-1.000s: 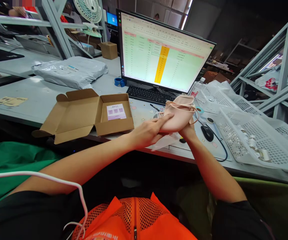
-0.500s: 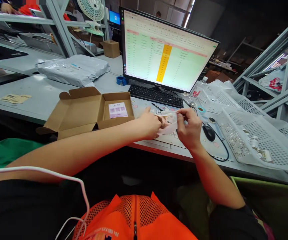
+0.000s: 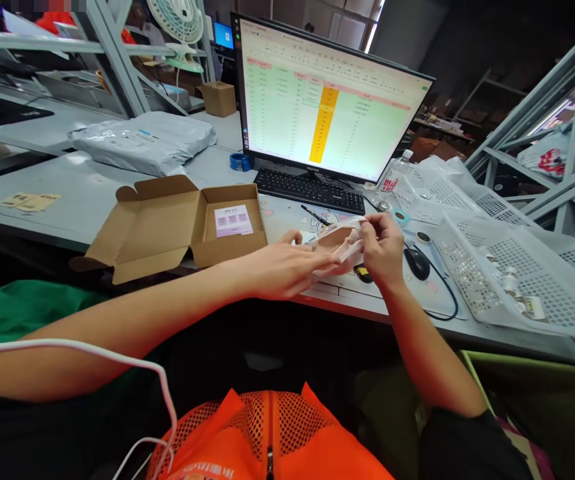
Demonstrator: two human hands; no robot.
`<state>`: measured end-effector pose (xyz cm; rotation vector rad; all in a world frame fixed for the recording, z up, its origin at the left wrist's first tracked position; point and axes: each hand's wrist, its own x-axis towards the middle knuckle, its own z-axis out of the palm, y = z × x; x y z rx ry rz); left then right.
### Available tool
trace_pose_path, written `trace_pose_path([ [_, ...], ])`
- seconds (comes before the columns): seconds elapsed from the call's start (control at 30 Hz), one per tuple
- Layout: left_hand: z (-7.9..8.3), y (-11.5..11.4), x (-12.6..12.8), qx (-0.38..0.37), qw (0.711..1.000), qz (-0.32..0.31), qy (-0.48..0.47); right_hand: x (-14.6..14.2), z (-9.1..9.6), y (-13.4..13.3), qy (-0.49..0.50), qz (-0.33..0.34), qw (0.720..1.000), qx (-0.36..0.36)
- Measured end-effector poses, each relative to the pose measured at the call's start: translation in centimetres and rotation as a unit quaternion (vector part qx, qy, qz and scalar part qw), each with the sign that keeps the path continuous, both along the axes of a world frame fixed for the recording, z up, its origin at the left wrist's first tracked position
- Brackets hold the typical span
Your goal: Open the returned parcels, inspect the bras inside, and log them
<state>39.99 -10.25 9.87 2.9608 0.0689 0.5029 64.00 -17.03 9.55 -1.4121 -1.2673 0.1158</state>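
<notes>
A clear plastic bag [image 3: 352, 252] is held up over the desk in front of the keyboard, with something pale inside that I cannot make out. My right hand [image 3: 383, 245] pinches its upper right edge between thumb and fingers. Stretched along the bag's near left side are the fingers of my left hand [image 3: 287, 267], its thumb raised apart from them. Left of the hands lies an open cardboard box [image 3: 227, 249] holding a white and purple printed card [image 3: 233, 221]. A small black and yellow object [image 3: 363, 273] shows below the bag.
A monitor [image 3: 327, 100] stands behind the keyboard [image 3: 312, 192]. To the right are a mouse [image 3: 417, 264], tape rolls and white perforated baskets [image 3: 542, 280] with small bottles. A grey plastic parcel [image 3: 142, 141] lies back left. A white cable [image 3: 92, 348] crosses near my left arm.
My left hand has gone from curled fingers at the bag to fingers stretched along it. The bag looks wider, and the black and yellow object shows more. My right hand keeps its pinch.
</notes>
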Motion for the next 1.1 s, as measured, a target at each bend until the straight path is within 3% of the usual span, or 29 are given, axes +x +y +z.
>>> trace_pose_path([
  [0.1,0.0,-0.4,0.0,0.039,0.991,0.039,-0.122,-0.3,-0.4,-0.2,0.047,0.032,0.997,0.049],
  [0.17,-0.4,-0.2,-0.3,0.041,0.967,0.066,-0.243,-0.2,-0.9,-0.2,0.076,0.045,0.995,0.053],
  [0.27,-2.9,0.5,-0.7,-0.027,0.925,0.087,-0.370,0.1,-1.8,-0.2,0.149,0.078,0.985,0.045],
  [0.4,-9.0,0.4,0.5,-0.237,0.912,0.080,-0.325,-0.8,-2.1,-0.3,0.297,0.114,0.946,0.060],
  [0.47,-11.4,-0.5,1.9,-0.390,0.867,0.081,-0.299,-1.7,-1.8,-0.2,0.331,0.118,0.934,0.067],
  [0.53,-12.6,-1.6,3.4,-0.523,0.796,0.065,-0.300,-2.2,-1.1,-0.1,0.339,0.117,0.932,0.058],
  [0.6,-12.5,-2.5,4.3,-0.601,0.737,0.072,-0.302,-2.0,-0.2,0.0,0.330,0.110,0.936,0.052],
  [0.7,-11.4,-2.7,4.2,-0.654,0.678,0.137,-0.307,0.0,1.1,-0.7,0.296,0.103,0.947,0.070],
  [0.77,-10.8,-2.3,3.5,-0.687,0.624,0.149,-0.341,1.3,1.4,-1.4,0.268,0.114,0.954,0.068],
  [0.83,-10.5,-1.7,2.9,-0.714,0.581,0.133,-0.367,1.9,1.1,-2.1,0.237,0.148,0.960,0.001],
  [0.9,-10.2,-1.2,2.5,-0.726,0.577,0.113,-0.356,1.6,0.1,-2.6,0.211,0.203,0.949,-0.113],
  [0.97,-9.8,-0.7,2.1,-0.721,0.599,0.092,-0.336,0.8,-1.1,-2.8,0.196,0.237,0.934,-0.181],
  [1.1,-8.9,0.1,1.6,-0.677,0.631,0.100,-0.366,0.0,-2.9,-2.6,0.164,0.197,0.956,-0.142],
])
